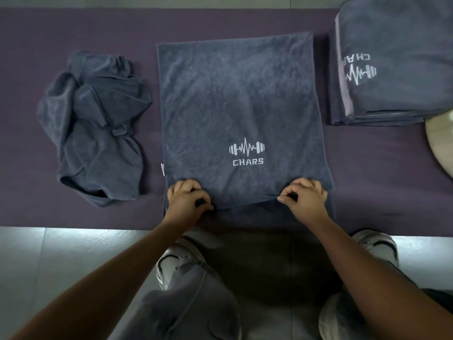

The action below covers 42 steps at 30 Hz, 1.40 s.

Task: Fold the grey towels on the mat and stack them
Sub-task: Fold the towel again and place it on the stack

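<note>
A grey towel [235, 99] with a white CHARS logo lies spread flat in the middle of the purple mat [171, 23]. My left hand [187, 200] pinches its near edge toward the left corner. My right hand [305, 198] pinches the same edge toward the right corner, and the upper layer is lifted slightly off the layer beneath. A crumpled grey towel [98, 128] lies in a heap to the left. At the far right stands a stack of folded grey towels [389, 69], logo facing up.
The mat's near edge meets a grey tiled floor [61, 261]. My knees and light shoes [171, 263] are just behind that edge. A pale round object [441, 141] shows at the right border, next to the stack.
</note>
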Tool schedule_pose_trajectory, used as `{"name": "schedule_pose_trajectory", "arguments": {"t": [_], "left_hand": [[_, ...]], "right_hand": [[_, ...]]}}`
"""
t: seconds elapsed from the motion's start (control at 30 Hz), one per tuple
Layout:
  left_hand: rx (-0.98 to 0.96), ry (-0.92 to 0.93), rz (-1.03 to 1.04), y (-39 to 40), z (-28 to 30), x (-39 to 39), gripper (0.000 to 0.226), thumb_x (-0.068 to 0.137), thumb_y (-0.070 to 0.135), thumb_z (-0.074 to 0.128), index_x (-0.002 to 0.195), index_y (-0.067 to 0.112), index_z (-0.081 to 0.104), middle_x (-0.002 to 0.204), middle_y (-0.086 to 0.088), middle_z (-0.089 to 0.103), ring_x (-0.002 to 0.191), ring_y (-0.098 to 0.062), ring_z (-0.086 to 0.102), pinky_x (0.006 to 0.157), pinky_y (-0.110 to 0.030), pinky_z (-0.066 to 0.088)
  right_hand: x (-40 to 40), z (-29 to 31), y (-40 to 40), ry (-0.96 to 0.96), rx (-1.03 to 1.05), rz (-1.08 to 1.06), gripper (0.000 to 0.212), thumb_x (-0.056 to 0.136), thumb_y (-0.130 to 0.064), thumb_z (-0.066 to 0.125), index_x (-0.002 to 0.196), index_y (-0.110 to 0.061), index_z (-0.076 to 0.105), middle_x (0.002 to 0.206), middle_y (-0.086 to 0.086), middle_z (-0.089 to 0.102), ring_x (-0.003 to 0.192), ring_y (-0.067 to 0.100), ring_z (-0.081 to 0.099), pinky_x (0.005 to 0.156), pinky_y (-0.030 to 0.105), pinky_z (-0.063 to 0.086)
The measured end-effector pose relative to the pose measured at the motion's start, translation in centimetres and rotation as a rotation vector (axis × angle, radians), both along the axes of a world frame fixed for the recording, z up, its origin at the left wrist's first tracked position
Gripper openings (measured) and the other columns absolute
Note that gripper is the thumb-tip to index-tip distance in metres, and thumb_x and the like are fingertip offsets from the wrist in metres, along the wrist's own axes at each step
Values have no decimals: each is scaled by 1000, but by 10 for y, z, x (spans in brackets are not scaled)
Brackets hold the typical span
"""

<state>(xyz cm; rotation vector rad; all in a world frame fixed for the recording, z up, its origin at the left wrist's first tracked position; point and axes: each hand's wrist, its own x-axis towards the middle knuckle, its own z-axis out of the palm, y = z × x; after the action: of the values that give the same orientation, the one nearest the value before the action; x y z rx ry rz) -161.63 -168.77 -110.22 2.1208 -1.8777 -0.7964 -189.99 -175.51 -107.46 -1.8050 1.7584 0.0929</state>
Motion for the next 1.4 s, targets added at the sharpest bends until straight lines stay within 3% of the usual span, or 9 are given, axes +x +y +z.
{"name": "schedule_pose_trajectory", "arguments": {"t": [0.13,0.33,0.53,0.73,0.93,1.07,1.17,1.3,1.4], "left_hand": [[104,1,-41,-8,11,1,10,73,35,76,70,31,68,100,13,40,109,-11,31,90,-20,6],[265,74,-123,-15,41,14,36,71,37,79,51,54,53,92,26,37,102,1,23,80,-18,8],[314,-48,-245,7,33,5,9,77,41,72,83,37,66,105,15,35,114,-11,29,78,-23,9],[180,-24,-204,25,23,2,33,68,47,75,94,27,67,112,0,45,112,-17,30,96,-36,22],[103,-69,387,35,25,3,40,77,25,76,113,16,62,136,-15,38,123,-37,33,102,-52,27],[135,207,681,32,31,3,64,74,10,78,127,8,42,135,-17,34,122,-33,38,101,-43,36],[171,378,854,29,37,1,68,77,12,77,129,7,33,119,-6,46,106,-21,48,87,-31,41],[173,320,876,25,43,9,32,88,29,64,100,1,56,89,-7,59,87,-24,55,71,-31,43],[102,353,902,32,47,20,40,92,33,59,80,-4,60,72,-12,60,74,-23,55,68,-37,44]], "right_hand": [[2,2,-1,-14,4,-7,17,83,-36,66,88,-21,69,114,-7,53,122,21,30,97,29,16],[-5,23,7,49,-67,73,15,84,-37,64,85,-23,69,109,-10,52,118,18,31,93,29,14],[-2,22,36,224,108,147,19,86,-45,58,92,-30,69,115,-10,46,118,19,30,101,35,18],[-10,3,58,56,-87,-74,41,67,-59,53,89,-28,70,109,1,56,105,25,40,91,42,30],[-26,1,50,68,-168,-517,54,76,-20,75,125,-10,54,134,26,42,120,48,38,100,54,30],[-31,3,32,-75,-104,-657,66,76,-16,75,132,-4,42,130,24,46,121,40,43,100,46,36],[-32,5,20,-143,34,-703,52,86,-26,64,127,-1,42,125,23,53,116,38,51,87,37,41],[-30,16,17,-169,23,-724,45,96,-35,47,120,3,44,120,26,55,111,41,53,78,35,38],[-29,25,26,-146,-59,-778,42,97,-34,43,111,5,45,114,31,56,105,44,54,72,35,33]]}}
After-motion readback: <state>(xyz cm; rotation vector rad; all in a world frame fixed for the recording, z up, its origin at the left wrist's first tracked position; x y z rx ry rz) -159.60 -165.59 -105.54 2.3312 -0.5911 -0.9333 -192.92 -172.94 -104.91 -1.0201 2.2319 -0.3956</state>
